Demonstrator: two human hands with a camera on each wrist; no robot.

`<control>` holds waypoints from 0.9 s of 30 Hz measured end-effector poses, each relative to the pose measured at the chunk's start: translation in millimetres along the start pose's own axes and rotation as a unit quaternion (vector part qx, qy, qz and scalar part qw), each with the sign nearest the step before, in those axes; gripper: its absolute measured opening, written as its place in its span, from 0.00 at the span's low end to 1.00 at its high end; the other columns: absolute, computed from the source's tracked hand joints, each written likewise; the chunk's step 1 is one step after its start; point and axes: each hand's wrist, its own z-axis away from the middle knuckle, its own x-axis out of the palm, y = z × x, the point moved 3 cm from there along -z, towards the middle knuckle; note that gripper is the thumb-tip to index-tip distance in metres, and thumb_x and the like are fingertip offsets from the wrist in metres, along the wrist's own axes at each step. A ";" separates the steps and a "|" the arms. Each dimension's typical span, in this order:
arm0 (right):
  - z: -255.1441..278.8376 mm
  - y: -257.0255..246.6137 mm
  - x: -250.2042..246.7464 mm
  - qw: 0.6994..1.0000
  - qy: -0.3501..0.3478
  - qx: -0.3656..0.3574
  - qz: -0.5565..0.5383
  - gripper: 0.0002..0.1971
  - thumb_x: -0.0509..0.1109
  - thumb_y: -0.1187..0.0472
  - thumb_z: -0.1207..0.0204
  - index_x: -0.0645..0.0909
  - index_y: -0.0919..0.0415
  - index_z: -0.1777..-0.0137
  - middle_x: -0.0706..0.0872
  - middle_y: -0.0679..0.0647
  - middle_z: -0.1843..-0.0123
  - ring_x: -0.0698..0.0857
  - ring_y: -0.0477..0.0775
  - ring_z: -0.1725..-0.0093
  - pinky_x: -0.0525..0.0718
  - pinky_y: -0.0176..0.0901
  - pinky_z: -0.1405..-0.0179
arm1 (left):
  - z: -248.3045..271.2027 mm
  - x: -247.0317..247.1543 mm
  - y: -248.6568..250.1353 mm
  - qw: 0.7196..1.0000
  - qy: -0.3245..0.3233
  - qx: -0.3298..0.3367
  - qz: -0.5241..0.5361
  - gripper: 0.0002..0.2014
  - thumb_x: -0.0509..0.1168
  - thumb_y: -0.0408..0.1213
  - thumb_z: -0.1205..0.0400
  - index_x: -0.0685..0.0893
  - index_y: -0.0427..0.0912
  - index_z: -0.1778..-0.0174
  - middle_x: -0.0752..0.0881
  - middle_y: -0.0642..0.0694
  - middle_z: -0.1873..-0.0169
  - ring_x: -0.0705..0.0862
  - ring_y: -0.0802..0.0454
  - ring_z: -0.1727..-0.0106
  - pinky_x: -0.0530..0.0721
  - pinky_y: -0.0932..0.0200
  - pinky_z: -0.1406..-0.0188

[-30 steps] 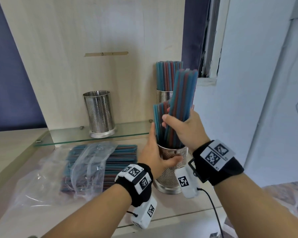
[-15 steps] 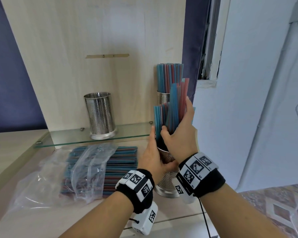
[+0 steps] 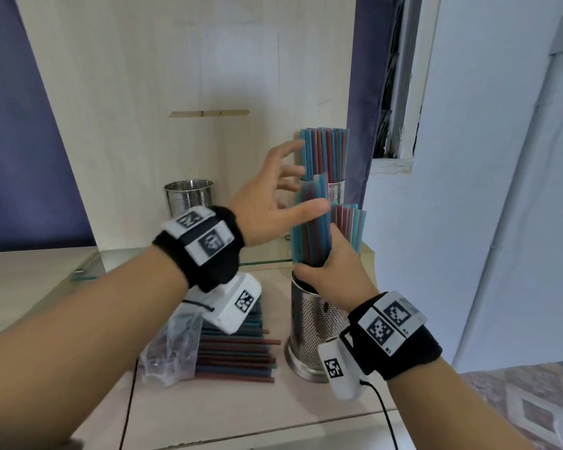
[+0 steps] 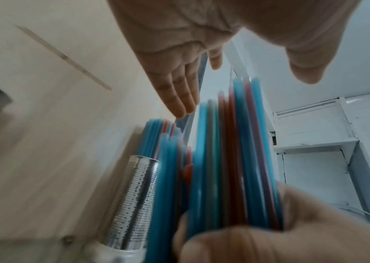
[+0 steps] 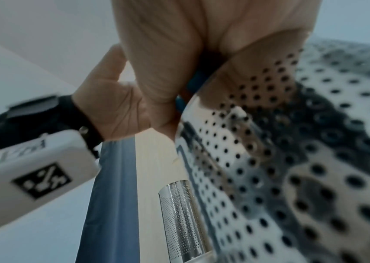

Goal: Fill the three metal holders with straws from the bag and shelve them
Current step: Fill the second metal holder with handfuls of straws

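A perforated metal holder [image 3: 312, 329] stands on the counter, with blue and red straws [image 3: 309, 228] rising out of its mouth. My right hand [image 3: 327, 271] grips this bundle just above the rim. My left hand [image 3: 290, 193] is raised beside the straws, fingers spread and straight, thumb lying against the bundle. In the left wrist view my left hand [image 4: 179, 89] shows flat above the straws [image 4: 235, 160]. On the glass shelf [image 3: 260, 263] stand a second holder [image 3: 336, 190] full of straws and an empty holder [image 3: 187, 198].
A clear plastic bag [image 3: 169, 349] of loose straws [image 3: 238, 355] lies on the counter left of the near holder. A wooden back panel [image 3: 176, 76] rises behind the shelf. The counter's front edge [image 3: 273, 430] runs below my wrists, with a white wall to the right.
My left hand has let go of the near holder's side and risen, opening beside the straws. My right hand has sunk with the bundle to the holder's rim.
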 end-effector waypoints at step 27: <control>39.3 54.5 -11.8 0.998 -0.017 0.029 -0.044 0.39 0.88 0.48 0.44 0.70 0.40 0.36 0.86 0.40 0.41 0.84 0.32 0.42 0.82 0.30 0.45 | -8.0 21.3 -23.5 0.989 0.108 0.052 -0.087 0.37 0.49 0.66 0.19 0.57 0.48 0.19 0.69 0.45 0.23 0.70 0.55 0.26 0.70 0.54 0.31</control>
